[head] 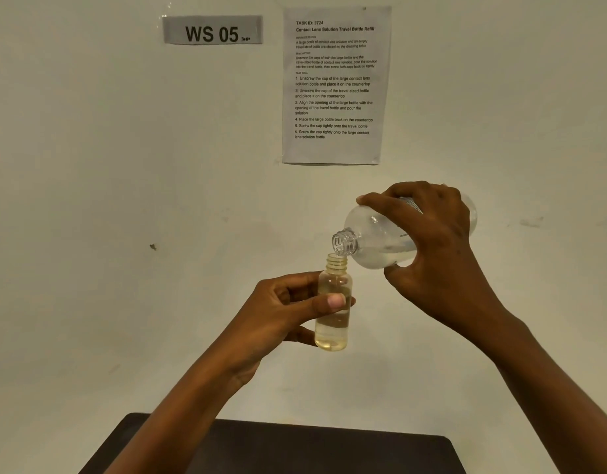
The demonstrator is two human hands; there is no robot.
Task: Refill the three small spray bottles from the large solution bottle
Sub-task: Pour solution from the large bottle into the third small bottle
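Your left forearm [192,405] and right forearm [541,378] stretch up from the bottom edge of the frame, over the dark table [312,453], whose rounded corners show at lower centre.

At the centre of the head view, your left grip [278,309] is wrapped round the small spray bottle [332,331], with the thumb laid across its front and the fingers curled behind it. You hold that bottle upright in the air, well above the table. Its cap is off and its threaded neck is bare. A pale yellowish liquid fills its lower part.

Up and to the right, your right grip [438,234] clasps the large solution bottle [377,241] from above, fingers over its top side and thumb beneath. The bottle lies tilted nearly on its side, its open mouth pointing down and left, just over the small bottle's mouth. Whether the two rims touch cannot be told. Clear liquid lies pooled along its lower side.

Behind both, on the pale wall [90,200], a printed instruction sheet [334,148] hangs at upper centre, and a grey label [213,30] reading "WS 05" sits at upper left.
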